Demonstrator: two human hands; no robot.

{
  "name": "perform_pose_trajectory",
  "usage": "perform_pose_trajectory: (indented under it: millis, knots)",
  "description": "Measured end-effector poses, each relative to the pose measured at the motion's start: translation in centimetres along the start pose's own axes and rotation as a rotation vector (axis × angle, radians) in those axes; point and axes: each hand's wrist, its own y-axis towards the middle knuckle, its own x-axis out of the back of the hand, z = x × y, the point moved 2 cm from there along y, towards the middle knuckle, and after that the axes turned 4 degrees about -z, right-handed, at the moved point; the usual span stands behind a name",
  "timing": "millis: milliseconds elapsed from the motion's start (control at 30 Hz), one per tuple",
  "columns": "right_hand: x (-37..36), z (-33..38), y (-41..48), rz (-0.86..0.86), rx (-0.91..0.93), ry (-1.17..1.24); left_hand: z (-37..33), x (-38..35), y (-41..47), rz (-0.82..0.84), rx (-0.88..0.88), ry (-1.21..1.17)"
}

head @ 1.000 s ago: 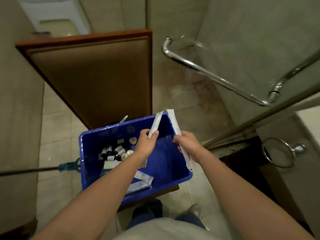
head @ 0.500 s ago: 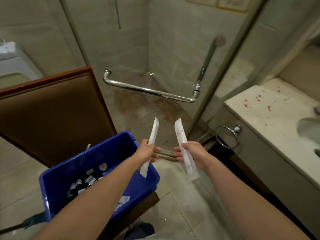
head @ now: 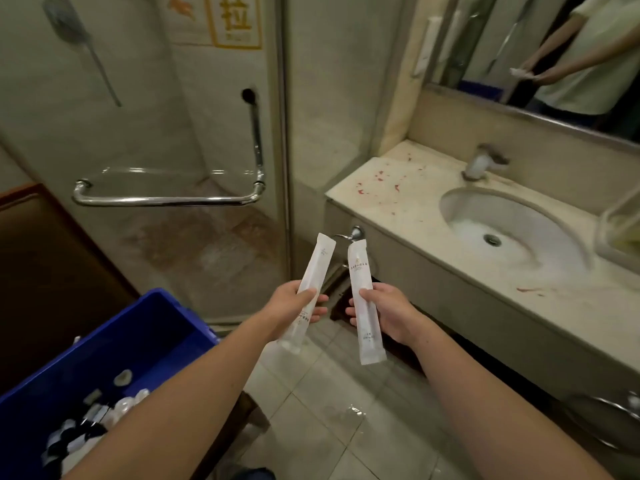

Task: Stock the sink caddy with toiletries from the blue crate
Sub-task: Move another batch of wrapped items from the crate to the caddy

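Okay, left hand (head: 298, 306): thumb on top, fingers curled under, pinching a long white packet (head: 317, 268) a bit below its middle. The packet leans up and to the right. Right hand (head: 385, 311): fingers wrapped round a second white packet (head: 361, 271) at about mid-length, nearly upright, with its lower end hanging below the palm. The two packet tops are near each other but not touching. Both are held in the air over the floor tiles, between the blue crate (head: 149, 344) on the left and the counter (head: 391, 202) on the right.

Handling, as a guess: both packets look very light. The wrapper is thin film, probably slick, and they hold a straight line, so something stiff is likely inside. The flat sealed ends look floppy, so a mid-length grip as now seems right, and light finger pressure should be enough. Squeezing hard would only crinkle the wrapper.

Small bottles (head: 86, 431) remain in the crate, partly hidden by the left forearm. The basin (head: 512, 230) is set in the counter. A pale container (head: 604, 233) sits at the counter's right edge, cut off by the frame. It is probably the caddy, but I cannot tell for sure. It is well apart from both hands.
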Motion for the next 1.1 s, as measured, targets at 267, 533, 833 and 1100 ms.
perform_pose_trajectory:
  millis: [267,533,833,1100]
  knots:
    - [12.2,0.5,-5.3,-0.184,0.09,0.055,-1.5,-12.7,0.4,0.151,-0.064,0.03]
    - [20.6,0.6,-9.4,-0.341,0.166,0.112,-4.0,-22.4,-0.1,0.293,-0.13,0.176]
    - [27.5,1.6,-9.5,-0.546,0.198,0.182,-7.0,-30.4,1.4,0.428,-0.177,0.267]
    - [35.5,5.4,-7.2,-0.712,0.228,0.227,-11.4,-40.1,6.0,0.518,-0.259,0.351]
